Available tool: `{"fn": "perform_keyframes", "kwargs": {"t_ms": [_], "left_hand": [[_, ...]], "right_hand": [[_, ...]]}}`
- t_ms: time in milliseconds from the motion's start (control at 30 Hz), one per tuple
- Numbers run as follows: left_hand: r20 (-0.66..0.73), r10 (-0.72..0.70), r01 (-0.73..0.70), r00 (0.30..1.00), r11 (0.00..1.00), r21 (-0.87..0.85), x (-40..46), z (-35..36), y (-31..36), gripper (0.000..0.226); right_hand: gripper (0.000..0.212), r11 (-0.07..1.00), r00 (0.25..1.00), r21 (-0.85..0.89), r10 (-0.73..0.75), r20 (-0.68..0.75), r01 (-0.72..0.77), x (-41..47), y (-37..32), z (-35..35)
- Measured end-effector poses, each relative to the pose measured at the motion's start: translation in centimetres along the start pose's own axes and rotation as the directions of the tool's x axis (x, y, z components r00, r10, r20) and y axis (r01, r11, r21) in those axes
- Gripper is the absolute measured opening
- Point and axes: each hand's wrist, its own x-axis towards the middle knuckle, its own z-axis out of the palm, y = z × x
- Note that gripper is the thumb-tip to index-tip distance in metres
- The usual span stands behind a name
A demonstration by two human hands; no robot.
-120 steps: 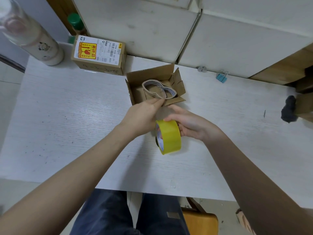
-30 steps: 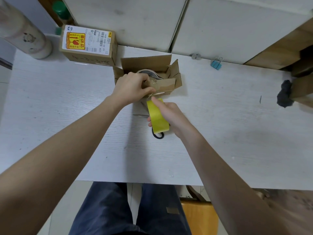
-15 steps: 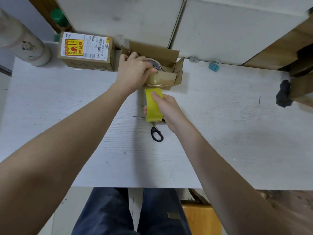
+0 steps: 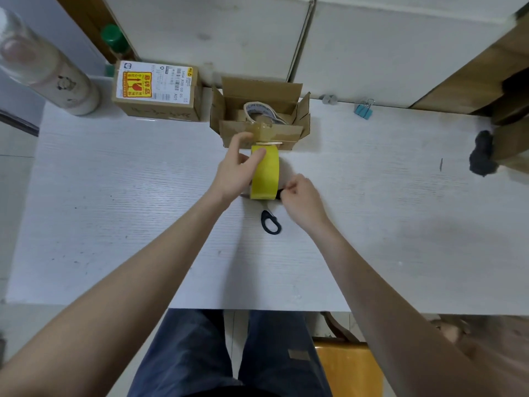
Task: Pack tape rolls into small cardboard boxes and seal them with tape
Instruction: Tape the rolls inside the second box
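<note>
A small open cardboard box point(image 4: 304, 118) stands at the back of the white table point(image 4: 114, 196), with tape rolls point(image 4: 257, 109) inside. A strip of clear tape point(image 4: 262, 131) runs from its front flap down to a yellow tape roll point(image 4: 265, 173) standing on edge just in front of it. My left hand point(image 4: 233, 174) grips that roll from the left, thumb on top. My right hand point(image 4: 302, 200) is just right of the roll, fingers curled on the upper black handle of the scissors point(image 4: 270, 223) lying on the table. The blades are hidden under the roll.
A sealed, labelled cardboard box point(image 4: 156, 91) sits left of the open one. A tall pale bottle point(image 4: 48, 73) and a green-capped bottle point(image 4: 113, 38) stand at the back left. A blue binder clip point(image 4: 363, 108) lies at the back right, a dark lump point(image 4: 482, 153) at the right edge.
My left hand left the box flap and took the yellow roll. My right hand let go of the roll and dropped to the scissors' handle.
</note>
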Motion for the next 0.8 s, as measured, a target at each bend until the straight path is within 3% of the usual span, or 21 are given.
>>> {"fn": "perform_keyframes", "kwargs": {"t_ms": [100,200,300,467,533,633,733,800], "left_hand": [[0.042,-0.046,0.046,0.998,0.999,-0.014,0.5,0.1,0.4,0.038],[0.035,-0.022,0.021,0.999,1.0,0.016,0.8,-0.2,0.8,0.039],[0.031,0.009,-0.012,0.999,0.997,0.079,1.0,-0.8,0.9,0.038],[0.039,0.071,-0.078,0.997,0.968,0.237,1.3,-2.3,0.8,0.039],[0.07,0.067,-0.084,0.995,0.955,0.284,1.5,-3.1,0.8,0.039],[0.062,0.064,-0.081,0.996,0.938,0.338,1.6,-4.5,0.9,0.038],[0.039,0.058,-0.068,0.998,0.934,0.351,1.6,-5.6,1.0,0.036],[0.05,0.047,-0.061,0.998,0.941,0.333,1.4,-6.0,0.9,0.036]], "right_hand": [[0.037,0.933,0.988,-0.337,-0.085,0.126,0.123,-1.0,1.9,1.6],[0.044,0.814,0.977,-0.544,-0.207,0.055,0.203,-1.3,2.9,2.6],[0.046,0.758,0.972,-0.63,-0.234,-0.021,0.169,-1.0,3.7,2.3],[0.03,0.651,0.981,-0.753,-0.192,-0.036,0.099,-0.4,4.9,-0.6],[0.021,0.712,0.994,-0.699,-0.106,-0.028,0.057,-0.3,5.1,-2.2],[0.019,0.893,0.997,-0.447,0.07,0.022,-0.053,-0.1,4.8,-4.4],[0.009,0.981,0.975,-0.186,0.095,0.2,-0.057,0.2,3.8,-5.4],[0.018,0.997,0.951,-0.063,0.063,0.304,-0.046,0.3,2.6,-5.8]]}}
